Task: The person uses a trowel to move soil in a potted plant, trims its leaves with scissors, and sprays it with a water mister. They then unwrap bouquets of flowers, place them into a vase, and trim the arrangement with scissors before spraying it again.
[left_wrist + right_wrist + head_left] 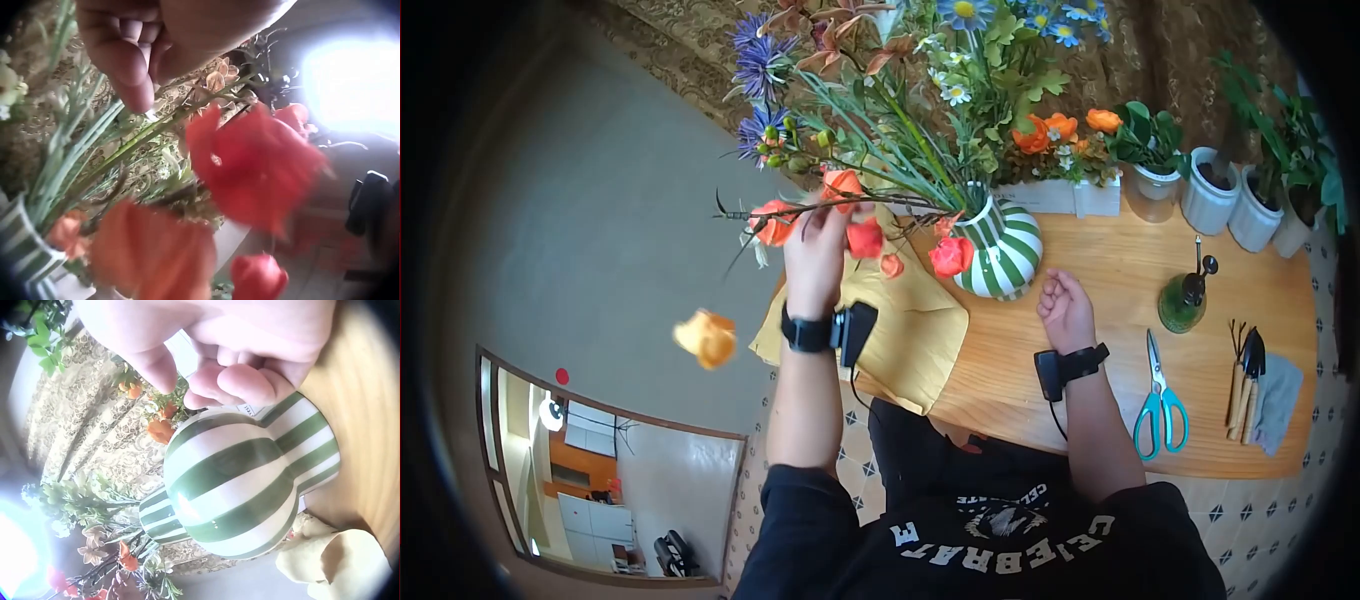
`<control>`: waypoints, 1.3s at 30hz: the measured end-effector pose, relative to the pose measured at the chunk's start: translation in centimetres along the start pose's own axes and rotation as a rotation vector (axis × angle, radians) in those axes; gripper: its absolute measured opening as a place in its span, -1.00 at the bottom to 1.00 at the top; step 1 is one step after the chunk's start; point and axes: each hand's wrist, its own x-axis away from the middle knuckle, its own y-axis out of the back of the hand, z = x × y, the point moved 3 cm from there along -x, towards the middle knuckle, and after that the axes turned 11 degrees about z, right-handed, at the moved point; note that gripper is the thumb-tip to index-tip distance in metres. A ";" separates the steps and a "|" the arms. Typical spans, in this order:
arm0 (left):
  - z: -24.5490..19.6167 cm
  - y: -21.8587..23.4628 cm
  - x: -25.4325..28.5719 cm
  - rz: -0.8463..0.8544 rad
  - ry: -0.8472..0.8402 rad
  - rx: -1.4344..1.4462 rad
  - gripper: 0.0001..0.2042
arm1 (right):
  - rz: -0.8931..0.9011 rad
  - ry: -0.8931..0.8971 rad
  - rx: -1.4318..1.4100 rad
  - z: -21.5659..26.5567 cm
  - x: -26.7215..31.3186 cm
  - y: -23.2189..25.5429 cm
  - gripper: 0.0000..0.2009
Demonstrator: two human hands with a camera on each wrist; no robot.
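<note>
A green-and-white striped vase [1012,252] stands on the table, holding mixed flowers. My left hand [815,265] is left of it among red-orange blossoms, fingers bent round a thin dark branch [910,200]. Seen from the left wrist, the thumb and fingers of that hand [162,37] are bunched beside a blurred red blossom [259,165]; the contact is partly hidden. My right hand [1068,308] hangs loosely curled and empty, right of the vase. In the right wrist view this hand [219,350] is next to the vase [234,481].
A blurred yellow blossom [705,338] appears left of my forearm, no stem visible. Yellow paper [900,335] lies under the flowers. Right of my hand are scissors [1162,400], a spray bottle [1182,303], small tools [1245,385] and a grey cloth [1278,400]. Potted plants [1210,195] line the back.
</note>
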 end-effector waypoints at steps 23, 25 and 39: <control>18.6 3.2 22.6 -0.069 0.393 0.119 -0.86 | -0.002 0.092 0.103 2.0 0.0 -2.9 -0.81; 20.1 3.5 22.9 -0.083 0.405 0.199 -0.86 | 0.090 0.120 0.174 2.5 -0.3 -1.8 -0.81; 25.1 6.3 23.0 0.155 0.203 0.264 -0.85 | 0.091 0.389 1.867 2.0 -3.1 -13.4 -0.25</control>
